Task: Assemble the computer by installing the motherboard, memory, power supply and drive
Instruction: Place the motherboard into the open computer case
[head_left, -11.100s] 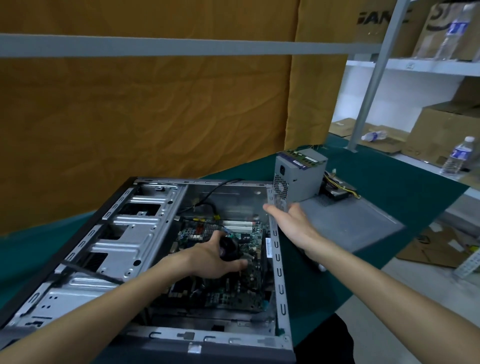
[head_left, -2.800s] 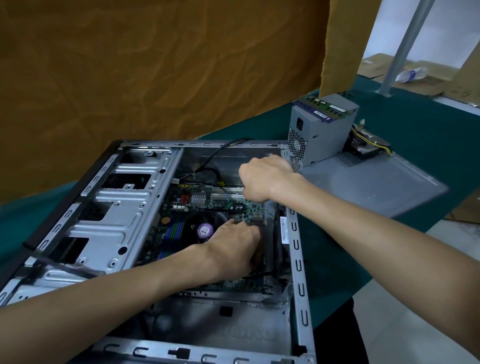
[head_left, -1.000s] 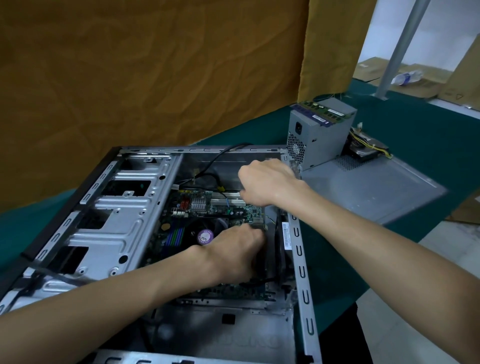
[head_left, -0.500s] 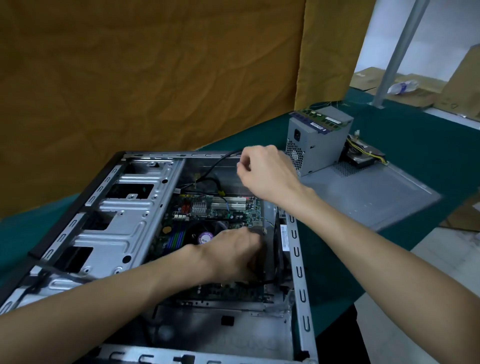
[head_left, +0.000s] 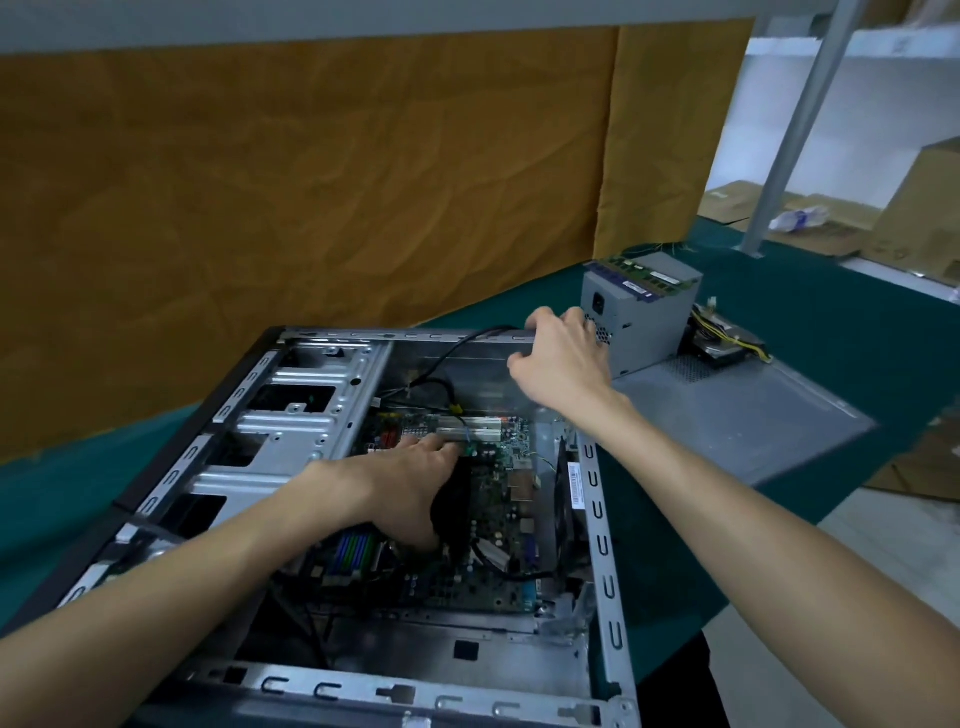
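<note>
Two hands busy: left hand (head_left: 415, 483) presses flat, seating the motherboard (head_left: 483, 525); right hand (head_left: 563, 358) curls over the case (head_left: 602, 545) rim; screws likely next.

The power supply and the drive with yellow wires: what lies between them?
In the head view nothing lies between the power supply and the drive; only a short strip of the grey side panel shows there.

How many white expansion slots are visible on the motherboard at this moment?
2. Both white slots lie side by side at the far end of the motherboard: one farther back, one nearer the left hand. That hand may hide more.
</note>
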